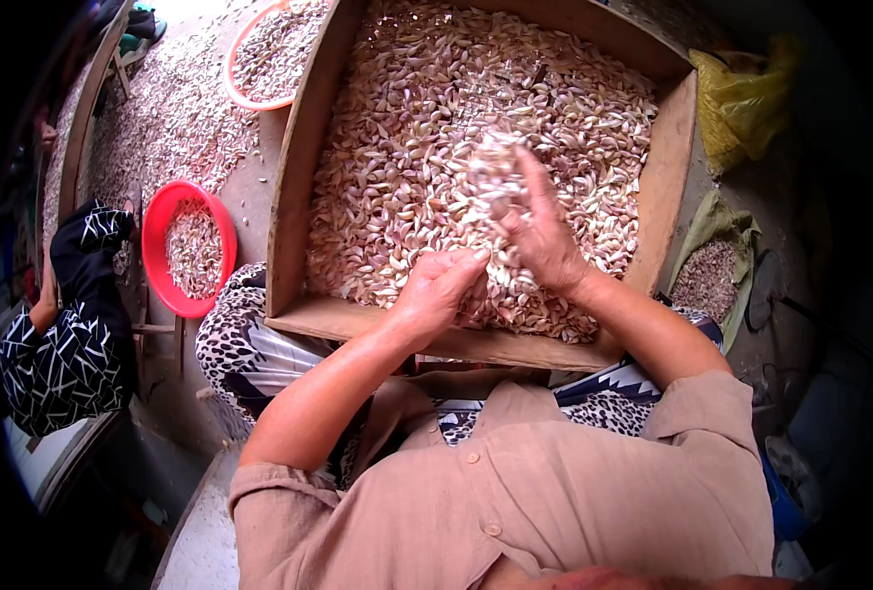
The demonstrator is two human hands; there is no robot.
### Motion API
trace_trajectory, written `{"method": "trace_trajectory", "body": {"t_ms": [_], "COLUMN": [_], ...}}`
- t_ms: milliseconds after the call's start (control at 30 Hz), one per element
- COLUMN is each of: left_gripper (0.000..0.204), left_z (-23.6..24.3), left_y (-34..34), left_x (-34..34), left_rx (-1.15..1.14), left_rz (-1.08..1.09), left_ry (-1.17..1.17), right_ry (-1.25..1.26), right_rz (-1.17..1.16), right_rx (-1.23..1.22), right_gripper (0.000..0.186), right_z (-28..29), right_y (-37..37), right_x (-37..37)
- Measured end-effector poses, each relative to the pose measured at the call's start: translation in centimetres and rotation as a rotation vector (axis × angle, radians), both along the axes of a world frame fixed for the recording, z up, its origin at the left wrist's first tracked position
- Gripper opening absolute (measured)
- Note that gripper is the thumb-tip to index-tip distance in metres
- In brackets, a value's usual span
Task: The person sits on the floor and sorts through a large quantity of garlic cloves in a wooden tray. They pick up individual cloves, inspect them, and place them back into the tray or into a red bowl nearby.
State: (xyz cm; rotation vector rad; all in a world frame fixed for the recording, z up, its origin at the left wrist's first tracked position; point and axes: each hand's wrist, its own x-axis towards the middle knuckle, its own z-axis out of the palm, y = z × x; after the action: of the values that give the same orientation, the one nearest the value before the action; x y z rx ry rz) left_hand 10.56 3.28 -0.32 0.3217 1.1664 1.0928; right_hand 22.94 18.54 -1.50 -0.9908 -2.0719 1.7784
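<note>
Garlic cloves (407,128) fill a shallow wooden tray (667,187) that rests over my lap. Low in the tray, my left hand (438,287) is closed, thumb and forefinger pressed together; whatever it may hold is hidden. Just to its right, my right hand (546,236) is turned on edge with its fingers stretched upward, slightly smeared by motion. Beside those fingers is a blurred cluster of moving cloves, and I cannot make out whether any rest in the palm.
At the left stands a red basin (151,251) with cloves in it, and a second basin (259,101) sits farther back. Loose cloves (176,123) cover the floor there. A person in patterned clothing (67,354) is at far left. Yellow (741,103) and green sacks (726,221) stand right.
</note>
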Motion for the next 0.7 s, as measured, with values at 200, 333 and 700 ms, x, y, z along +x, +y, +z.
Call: {"method": "trace_trajectory", "body": {"t_ms": [200,333,700], "left_gripper": [0.044,0.045,0.047], "left_z": [-0.9,-1.2,-0.8], "left_y": [-0.5,-0.4,-0.3], "left_x": [-0.1,-0.1,-0.2], "left_rx": [0.05,0.071,0.046], "left_rz": [-0.009,0.004,-0.037], "left_ry": [-0.048,-0.038,0.004], "right_ry": [0.106,-0.312,-0.268], "right_rz": [0.057,-0.353,-0.281], "right_rx": [0.377,0.595,1.04], "right_gripper": [0.065,0.057,0.029], "right_z": [-0.1,-2.7,-5.3], "right_y": [3.4,11.0,17.7], "right_x": [-2.0,0.5,4.2]}}
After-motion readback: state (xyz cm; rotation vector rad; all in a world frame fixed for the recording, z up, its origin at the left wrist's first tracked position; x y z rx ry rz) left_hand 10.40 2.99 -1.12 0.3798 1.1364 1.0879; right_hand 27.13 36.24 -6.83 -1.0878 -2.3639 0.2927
